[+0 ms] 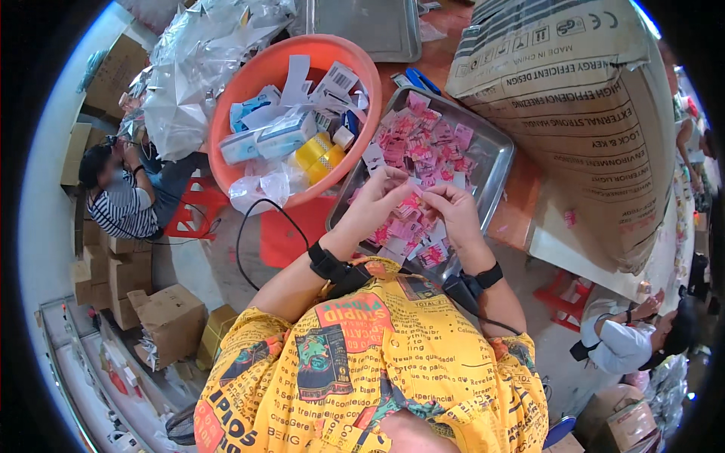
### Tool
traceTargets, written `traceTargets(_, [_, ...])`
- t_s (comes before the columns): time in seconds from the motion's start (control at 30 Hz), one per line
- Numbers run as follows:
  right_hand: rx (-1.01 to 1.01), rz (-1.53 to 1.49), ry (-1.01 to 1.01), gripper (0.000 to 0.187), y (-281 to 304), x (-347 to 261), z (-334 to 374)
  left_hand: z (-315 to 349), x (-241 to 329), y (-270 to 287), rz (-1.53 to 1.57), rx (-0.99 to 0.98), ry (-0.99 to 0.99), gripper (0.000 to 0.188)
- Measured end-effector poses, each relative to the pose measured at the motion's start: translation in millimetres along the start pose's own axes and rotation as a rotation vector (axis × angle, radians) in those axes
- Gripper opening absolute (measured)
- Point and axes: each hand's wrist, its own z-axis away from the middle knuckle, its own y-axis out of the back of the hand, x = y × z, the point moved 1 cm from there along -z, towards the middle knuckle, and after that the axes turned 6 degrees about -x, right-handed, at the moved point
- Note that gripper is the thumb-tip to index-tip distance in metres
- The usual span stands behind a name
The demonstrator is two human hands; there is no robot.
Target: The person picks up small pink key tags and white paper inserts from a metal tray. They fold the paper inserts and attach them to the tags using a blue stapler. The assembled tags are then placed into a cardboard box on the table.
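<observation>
My left hand (380, 200) and my right hand (455, 214) meet above a metal tray (495, 155). Both are closed in a pinch on a small pink-and-white card (414, 189) held between them; fingers hide part of it. Below and around them, many small pink printed cards or packets (434, 143) lie heaped in the tray. Some white pieces show among the pink ones near my wrists. A dark strap with a small box sits on each wrist.
An orange basin (370, 68) to the left holds boxes, labels, plastic and yellow tape rolls (319, 157). A blue-handled tool (421, 80) lies beyond the tray. A large carton (566, 113) stands at the right. Two people sit nearby, one on each side.
</observation>
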Motion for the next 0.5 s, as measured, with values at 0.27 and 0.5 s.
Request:
traceTargets(0.27, [0.037,0.002,-0.016,0.010,-4,-4,2,4,-1,20,-0.059,-0.141,-0.209,0.017])
traceTargets(0.5, [0.037,0.156,0.020,0.012,-19,-13,0,7,11,27,-0.015,-0.144,-0.185,0.017])
